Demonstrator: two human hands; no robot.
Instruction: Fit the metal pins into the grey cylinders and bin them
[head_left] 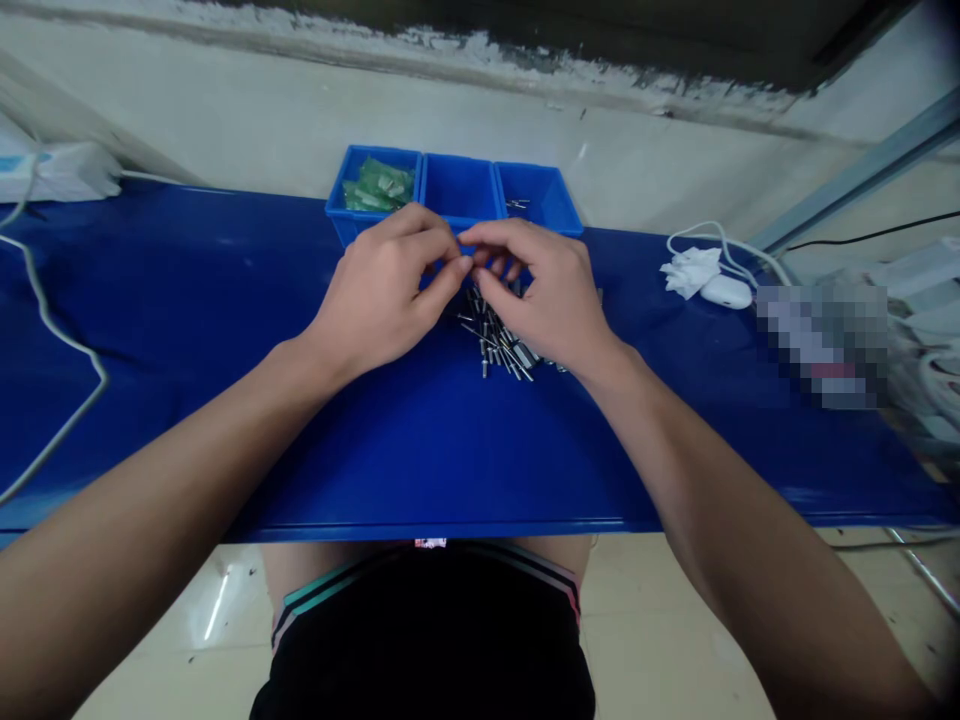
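My left hand and my right hand meet fingertip to fingertip above the blue table. Each is closed in a pinch of thumb and forefinger; whatever lies between the tips is too small or hidden to make out. Under and beside my right hand spreads a pile of small, thin metal pins, partly covered by its fingers and palm. Just behind the hands stands a row of three blue bins. Green plastic packets fill the left one, and a few metal pins lie in the right one.
The blue table runs up to a pale wall. On its right are a white cable, crumpled tissue, a white rounded case and a blurred-out item. A white cable crosses the left side.
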